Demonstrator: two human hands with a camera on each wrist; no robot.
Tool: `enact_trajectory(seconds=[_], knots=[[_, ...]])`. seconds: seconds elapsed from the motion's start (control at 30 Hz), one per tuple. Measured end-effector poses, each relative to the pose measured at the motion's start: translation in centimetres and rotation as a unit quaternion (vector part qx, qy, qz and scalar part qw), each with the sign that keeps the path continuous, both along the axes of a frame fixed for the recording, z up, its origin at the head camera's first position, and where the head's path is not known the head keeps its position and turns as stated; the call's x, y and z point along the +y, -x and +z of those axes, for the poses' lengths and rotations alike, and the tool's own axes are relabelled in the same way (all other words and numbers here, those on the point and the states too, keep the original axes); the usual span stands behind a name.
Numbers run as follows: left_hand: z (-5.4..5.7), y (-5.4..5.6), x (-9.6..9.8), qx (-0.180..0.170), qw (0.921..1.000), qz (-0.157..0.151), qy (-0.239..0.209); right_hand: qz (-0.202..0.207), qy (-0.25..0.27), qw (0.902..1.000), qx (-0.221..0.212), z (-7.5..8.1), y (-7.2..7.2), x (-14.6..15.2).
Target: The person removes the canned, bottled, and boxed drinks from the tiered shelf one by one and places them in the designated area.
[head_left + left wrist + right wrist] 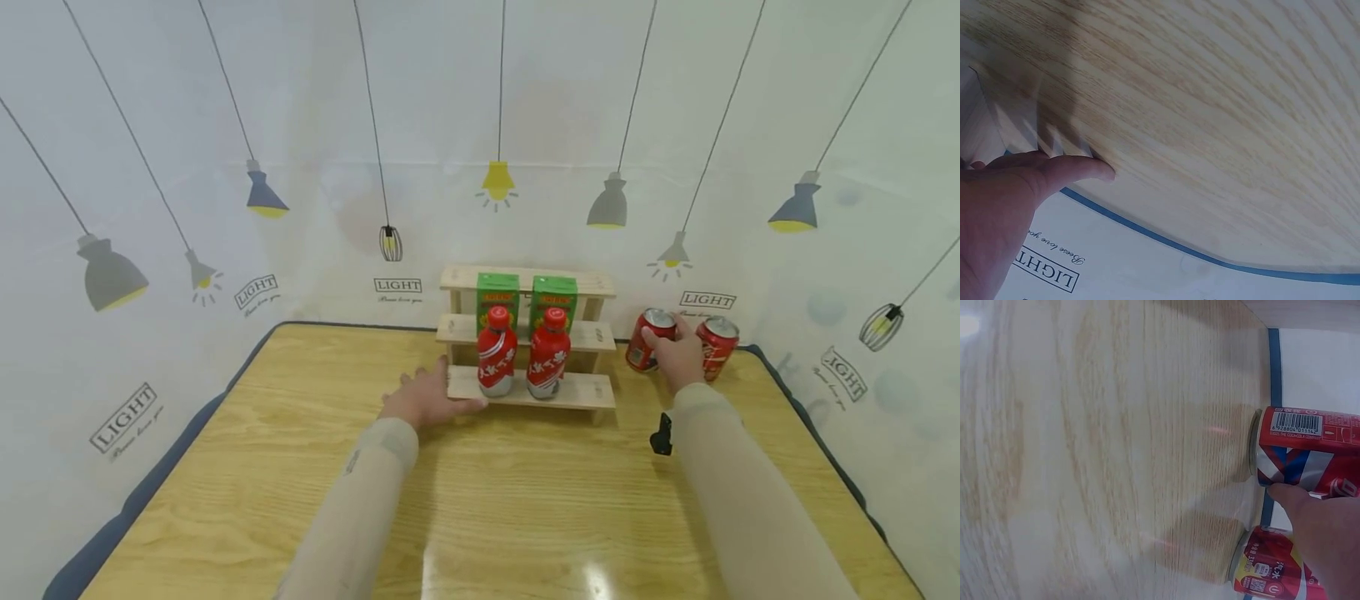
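At the back right, my right hand (678, 357) holds a red soda can (642, 354), its thumb against the can's side; the other fingers are partly hidden. A second red soda can (718, 343) stands just right of that hand. In the right wrist view both cans show, the held one (1307, 450) with a barcode on it. My left hand (426, 396) rests at the left end of a three-tier wooden shelf (592, 392), fingers spread, thumb along the bottom tier's front. Two red bottles (497, 354) stand on that tier, with two green cartons (498, 292) behind them.
The wooden table (510, 500) has a blue edge (213, 408) along its sides and back. A pale wall sheet (450, 100) printed with hanging lamps rises behind and at both sides. A black device (662, 435) sits at my right wrist.
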State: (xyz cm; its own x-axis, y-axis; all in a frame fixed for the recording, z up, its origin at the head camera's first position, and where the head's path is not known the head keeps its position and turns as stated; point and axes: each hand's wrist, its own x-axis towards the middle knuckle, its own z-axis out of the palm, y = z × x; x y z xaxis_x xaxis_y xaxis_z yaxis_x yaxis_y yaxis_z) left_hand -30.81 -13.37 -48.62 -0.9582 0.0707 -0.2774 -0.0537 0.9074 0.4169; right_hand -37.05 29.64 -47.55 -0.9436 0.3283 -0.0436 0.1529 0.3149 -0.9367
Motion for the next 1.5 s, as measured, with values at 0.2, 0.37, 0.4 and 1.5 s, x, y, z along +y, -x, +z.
enact_trajectory(seconds=[0.2, 0.37, 0.4, 1.5], knots=[[0.4, -0.1, 0.1, -0.002, 1.0000, 0.003, 0.001, 0.041, -0.031, 0.9983, -0.026, 0.6, 0.2, 1.1], [0.6, -0.3, 0.1, -0.002, 1.0000, 0.002, -0.003, 0.101, -0.082, 0.9891, -0.069, 2.4, 0.4, 2.8], [0.7, -0.4, 0.1, -0.003, 1.0000, 0.002, -0.004, 0.111, -0.085, 0.9876, -0.071, 3.1, 0.4, 2.9], [0.6, -0.4, 0.1, -0.009, 0.9999, -0.004, 0.003, 0.267, 0.021, 0.9631, 0.030, 12.5, -2.5, -10.6]])
